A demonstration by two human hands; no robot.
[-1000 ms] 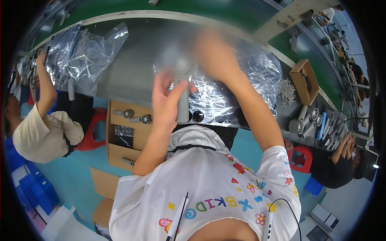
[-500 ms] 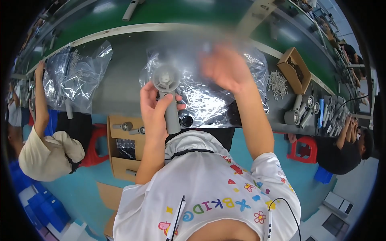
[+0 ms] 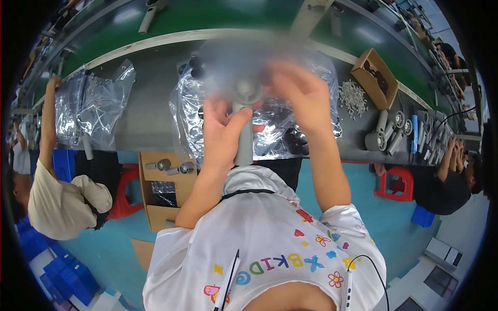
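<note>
My left hand is wrapped round the grey handle of a handheld fan, held upright above the table's front edge. The fan's round head faces up and is partly lost in a hazy blur. Close by its right side is my right hand, with bent fingers pointing at the head. Blur hides those fingertips, so whether they touch the head or hold a small part I cannot tell. Beneath both hands lies a clear plastic bag with round black parts in and on it.
Small pale pieces lie heaped beside an open cardboard box. Several grey fans stand at the right. Below left, a carton holds more fans. Co-workers sit on either side, near red stools. A green conveyor runs behind.
My left hand has carried the fan to the right and slightly up. My right hand has come a little lower, and its fingers now meet the area beside the fan's head.
</note>
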